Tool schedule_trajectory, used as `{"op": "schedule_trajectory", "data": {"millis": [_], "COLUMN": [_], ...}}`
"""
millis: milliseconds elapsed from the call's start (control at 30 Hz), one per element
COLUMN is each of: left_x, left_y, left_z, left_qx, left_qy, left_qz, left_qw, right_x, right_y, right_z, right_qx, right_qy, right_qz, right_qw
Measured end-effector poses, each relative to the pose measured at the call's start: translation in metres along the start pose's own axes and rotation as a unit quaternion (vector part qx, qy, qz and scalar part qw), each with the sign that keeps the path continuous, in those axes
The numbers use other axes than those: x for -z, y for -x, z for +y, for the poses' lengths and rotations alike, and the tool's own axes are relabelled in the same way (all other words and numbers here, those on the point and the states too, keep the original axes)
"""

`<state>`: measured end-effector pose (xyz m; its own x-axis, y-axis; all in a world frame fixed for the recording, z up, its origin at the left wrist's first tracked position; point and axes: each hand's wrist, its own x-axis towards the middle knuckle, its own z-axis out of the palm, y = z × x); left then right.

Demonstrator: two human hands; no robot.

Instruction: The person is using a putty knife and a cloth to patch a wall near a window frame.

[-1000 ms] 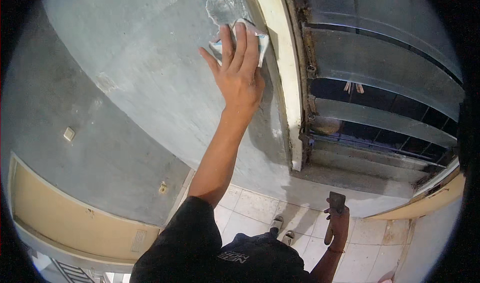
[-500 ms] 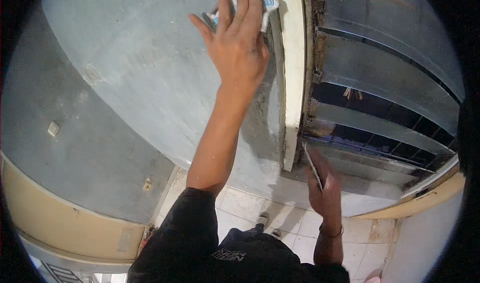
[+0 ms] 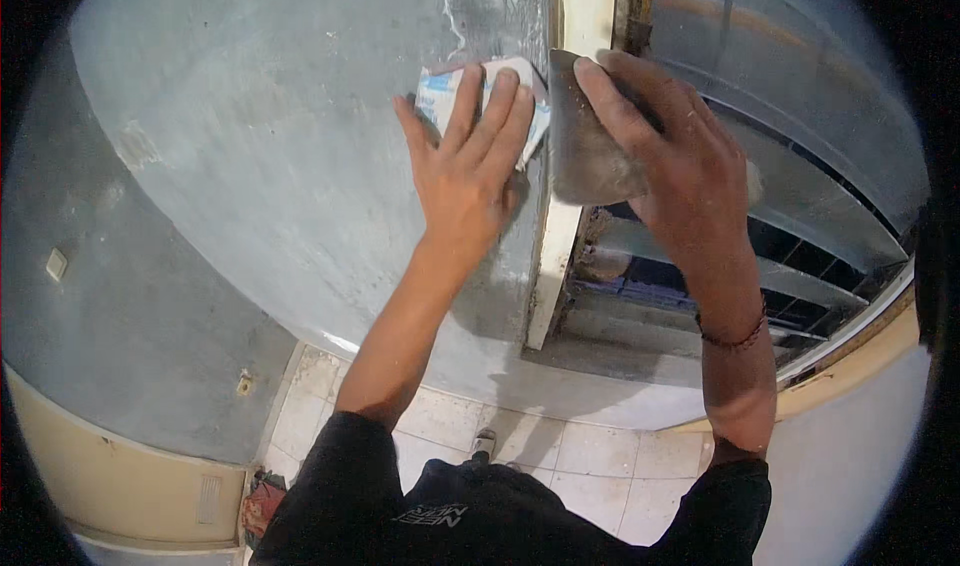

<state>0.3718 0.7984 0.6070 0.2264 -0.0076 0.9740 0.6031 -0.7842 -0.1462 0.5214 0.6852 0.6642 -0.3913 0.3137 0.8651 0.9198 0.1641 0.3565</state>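
Observation:
My left hand (image 3: 468,171) lies flat against the grey plastered wall (image 3: 260,166), fingers spread over a white and blue folded sheet (image 3: 440,96) pressed onto the plaster. My right hand (image 3: 665,156) is raised beside it and grips a wide metal scraper blade (image 3: 585,146), whose edge meets the cream window frame (image 3: 575,26) right next to the sheet. A patch of lighter filler (image 3: 485,6) shows on the wall just above my left fingers.
A louvred glass window (image 3: 800,156) fills the right side behind the frame. Pale floor tiles (image 3: 590,456) lie below, with my foot (image 3: 484,444) visible. A small wall socket (image 3: 56,263) sits at far left, and a cream panel (image 3: 120,466) runs along the lower left.
My right hand has come up from waist height with the scraper to the window frame. My left hand stays pressed on the sheet against the wall.

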Motion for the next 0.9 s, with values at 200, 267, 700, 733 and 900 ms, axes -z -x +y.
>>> {"op": "schedule_trajectory", "data": {"millis": [200, 267, 700, 733, 900], "left_x": [-0.001, -0.002, 0.073, 0.083, 0.125], "left_y": [-0.054, -0.024, 0.155, 0.174, 0.259], "left_z": [-0.018, -0.012, 0.017, 0.028, 0.060], "left_qx": [-0.044, -0.036, 0.131, 0.212, 0.408], "left_qy": [-0.035, -0.020, 0.264, 0.289, 0.324], "left_qz": [0.054, 0.009, -0.211, -0.248, -0.365], "left_qw": [0.997, 0.999, 0.932, 0.900, 0.772], "right_x": [0.000, 0.004, 0.004, 0.003, -0.004], "right_y": [-0.021, -0.021, 0.003, 0.027, 0.112], "right_z": [0.014, 0.013, -0.050, -0.063, -0.103], "right_qx": [0.021, 0.007, -0.159, -0.226, -0.315], "right_qy": [-0.033, -0.023, -0.187, -0.270, -0.338], "right_qz": [0.022, 0.029, -0.017, -0.006, -0.134], "right_qw": [0.999, 0.999, 0.969, 0.936, 0.877]}}
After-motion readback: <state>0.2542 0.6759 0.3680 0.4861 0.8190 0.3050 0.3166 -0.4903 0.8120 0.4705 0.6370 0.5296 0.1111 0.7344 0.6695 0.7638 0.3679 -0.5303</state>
